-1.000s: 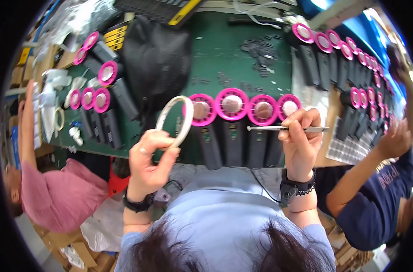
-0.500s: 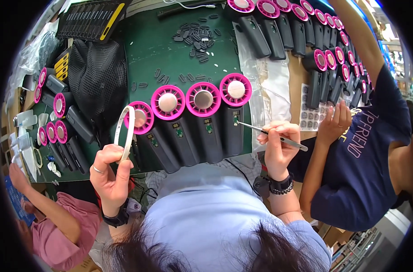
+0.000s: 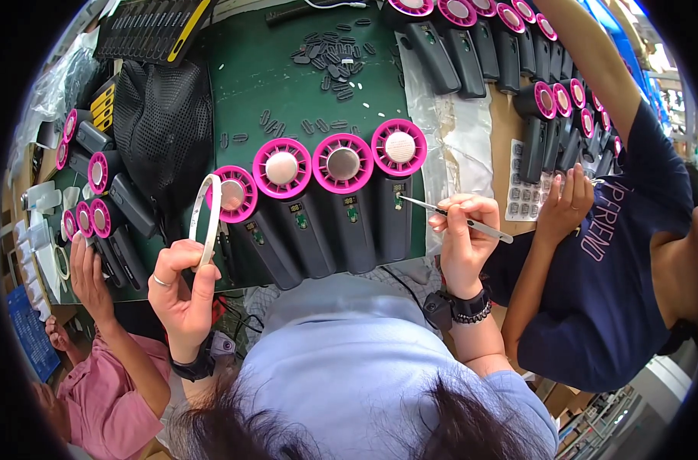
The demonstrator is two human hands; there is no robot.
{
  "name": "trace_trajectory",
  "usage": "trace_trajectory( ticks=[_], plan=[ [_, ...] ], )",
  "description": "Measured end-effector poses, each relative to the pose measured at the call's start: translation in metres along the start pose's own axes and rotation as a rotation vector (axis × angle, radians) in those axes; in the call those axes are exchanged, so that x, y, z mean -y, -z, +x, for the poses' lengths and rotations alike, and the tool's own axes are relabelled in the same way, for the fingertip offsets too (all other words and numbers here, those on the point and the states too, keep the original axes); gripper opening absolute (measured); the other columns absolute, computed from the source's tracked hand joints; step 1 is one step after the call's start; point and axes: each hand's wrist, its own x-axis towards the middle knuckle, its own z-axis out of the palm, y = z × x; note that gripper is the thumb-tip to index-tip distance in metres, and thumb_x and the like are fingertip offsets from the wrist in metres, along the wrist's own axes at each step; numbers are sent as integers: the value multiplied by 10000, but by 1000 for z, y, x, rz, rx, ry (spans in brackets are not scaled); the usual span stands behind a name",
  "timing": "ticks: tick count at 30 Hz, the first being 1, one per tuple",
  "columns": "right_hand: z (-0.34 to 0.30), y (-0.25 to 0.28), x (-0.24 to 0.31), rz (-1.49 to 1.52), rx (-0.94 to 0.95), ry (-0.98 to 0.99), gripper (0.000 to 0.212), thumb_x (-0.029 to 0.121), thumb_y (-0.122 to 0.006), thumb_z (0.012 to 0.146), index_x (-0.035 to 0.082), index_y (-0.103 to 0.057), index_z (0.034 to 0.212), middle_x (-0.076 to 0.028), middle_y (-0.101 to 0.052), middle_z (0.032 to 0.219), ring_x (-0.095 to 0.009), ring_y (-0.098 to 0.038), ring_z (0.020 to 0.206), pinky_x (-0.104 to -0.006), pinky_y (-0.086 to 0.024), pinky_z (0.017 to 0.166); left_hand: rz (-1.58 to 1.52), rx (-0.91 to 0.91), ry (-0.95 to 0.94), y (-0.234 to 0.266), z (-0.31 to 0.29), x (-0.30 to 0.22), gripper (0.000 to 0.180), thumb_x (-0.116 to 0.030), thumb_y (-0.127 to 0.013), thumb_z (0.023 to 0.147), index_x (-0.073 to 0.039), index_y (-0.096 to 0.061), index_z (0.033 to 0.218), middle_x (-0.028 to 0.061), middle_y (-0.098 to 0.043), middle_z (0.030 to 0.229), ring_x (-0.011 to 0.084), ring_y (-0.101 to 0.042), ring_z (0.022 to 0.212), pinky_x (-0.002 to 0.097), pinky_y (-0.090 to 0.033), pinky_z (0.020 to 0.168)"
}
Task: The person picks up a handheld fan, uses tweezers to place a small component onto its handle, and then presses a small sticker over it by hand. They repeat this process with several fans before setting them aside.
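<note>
My left hand (image 3: 182, 295) pinches a narrow white ring (image 3: 214, 218), like a thin roll of tape, between thumb and fingers. Tweezers (image 3: 483, 228) are in my right hand (image 3: 465, 249), their tip at the small opening in the handle of the rightmost grey device (image 3: 396, 238). That opening shows a small display and a bit of green circuit board. Several such devices, like handheld fans or hair dryers with magenta ring heads, lie side by side before me. The neighbouring one (image 3: 358, 241) has a similar opening. Whether the tweezers hold anything at their tip is too small to tell.
Loose black oval pieces (image 3: 330, 57) lie scattered on the green mat (image 3: 249, 92). A black mesh bag (image 3: 161, 146) and more devices (image 3: 126, 207) are at left. Further devices (image 3: 433, 57) stand at right beside a sheet of small square parts (image 3: 523, 192). Co-workers' hands (image 3: 563, 207) are on both sides.
The left co-worker's hand has moved up to the devices on the left. My right hand has shifted slightly up and left; the tweezers' tip stays at the opening. My left hand has shifted slightly left.
</note>
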Motion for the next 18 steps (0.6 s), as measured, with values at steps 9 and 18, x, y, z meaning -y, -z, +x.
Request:
trace_trajectory(
  ticks=[9,18],
  plan=[
    [-2,-5,6,-133,25,109,109,-41,-552,933,30,-486,983,-157,-611,935,-150,-629,656,-240,-523,598,6,-3,15,-1,0,-1,58,-12,-561,933,-18,-541,987,62,-523,904,105,-506,748,230,-410,708],
    [-4,-4,7,-343,131,318,119,-54,-569,920,22,-496,977,-177,-620,959,-172,-666,672,-266,-578,609,9,4,5,0,0,0,66,-16,-563,935,-27,-540,995,65,-529,909,104,-506,740,224,-409,695]
  ],
)
